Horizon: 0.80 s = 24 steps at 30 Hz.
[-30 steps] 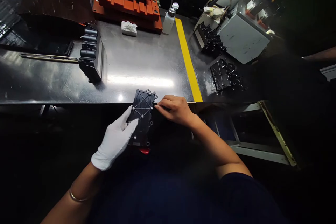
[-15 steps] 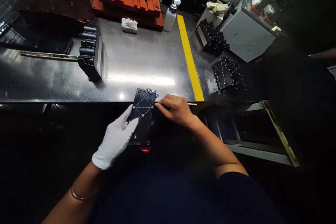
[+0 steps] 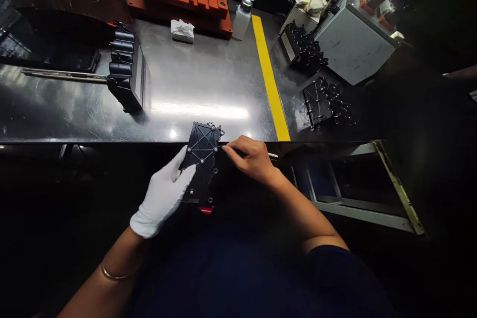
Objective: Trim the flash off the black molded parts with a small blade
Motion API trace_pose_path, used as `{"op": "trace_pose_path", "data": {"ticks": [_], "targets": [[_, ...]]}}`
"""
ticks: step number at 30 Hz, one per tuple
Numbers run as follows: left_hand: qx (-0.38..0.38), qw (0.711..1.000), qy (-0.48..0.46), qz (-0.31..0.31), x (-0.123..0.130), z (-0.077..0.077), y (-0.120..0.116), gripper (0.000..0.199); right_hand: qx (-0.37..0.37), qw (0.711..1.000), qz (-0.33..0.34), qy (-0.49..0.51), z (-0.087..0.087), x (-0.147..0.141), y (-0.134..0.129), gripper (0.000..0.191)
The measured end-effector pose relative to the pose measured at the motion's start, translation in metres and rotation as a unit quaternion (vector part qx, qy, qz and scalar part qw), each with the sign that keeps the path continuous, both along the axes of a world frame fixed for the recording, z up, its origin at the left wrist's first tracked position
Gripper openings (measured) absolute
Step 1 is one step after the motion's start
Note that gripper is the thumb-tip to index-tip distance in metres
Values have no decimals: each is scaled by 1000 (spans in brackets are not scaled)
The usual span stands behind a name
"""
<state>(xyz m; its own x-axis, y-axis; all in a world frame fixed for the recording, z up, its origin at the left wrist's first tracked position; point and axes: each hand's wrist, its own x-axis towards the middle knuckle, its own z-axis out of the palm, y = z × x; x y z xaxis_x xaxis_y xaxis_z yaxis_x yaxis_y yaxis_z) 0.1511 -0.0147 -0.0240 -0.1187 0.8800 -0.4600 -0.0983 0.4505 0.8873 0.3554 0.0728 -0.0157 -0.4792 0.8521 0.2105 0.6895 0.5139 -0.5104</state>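
Observation:
In my gloved left hand (image 3: 162, 194) is a black plastic housing (image 3: 203, 151), gripped by its left side with the thumb across its face. Raised crossing ribs and several small round metal-coloured inserts mark that face. My bare right hand (image 3: 249, 156) pinches a slim, pale-ended tool (image 3: 273, 155), whose thin tip points at the housing's right edge. Whether the tip touches the edge, I cannot tell. Below the housing shows a small red piece (image 3: 206, 209), mostly hidden.
On the metal bench (image 3: 201, 69) stands another black housing (image 3: 124, 69) at left, beside long thin rods (image 3: 63, 75). Behind are an orange fixture (image 3: 179, 0), a folded white cloth (image 3: 182, 31) and a pump bottle (image 3: 242, 20). Right of the yellow tape (image 3: 270, 77) lie more black housings (image 3: 320, 102).
My right hand has drawn slightly away from the housing's edge, so a bit of the tool's thin tip shows. The whole view has shifted a little; the left hand keeps its hold.

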Motion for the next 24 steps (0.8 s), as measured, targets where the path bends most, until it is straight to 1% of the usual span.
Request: {"op": "trace_pose_path", "data": {"ticks": [4, 11, 16, 20, 24], "targets": [[1, 1000, 8, 3, 1, 1, 0, 77, -9, 1000, 5, 3, -1, 1, -3, 27], [10, 1000, 22, 8, 1, 0, 0, 76, 22, 999, -9, 42, -6, 1, -6, 24], [18, 1000, 19, 5, 1, -2, 0, 76, 8, 999, -12, 44, -5, 1, -6, 23], [24, 1000, 3, 4, 1, -4, 0, 73, 8, 998, -22, 51, -5, -2, -14, 22], [28, 1000, 9, 9, 3, -8, 0, 73, 13, 999, -38, 25, -4, -10, -25, 25]]}}
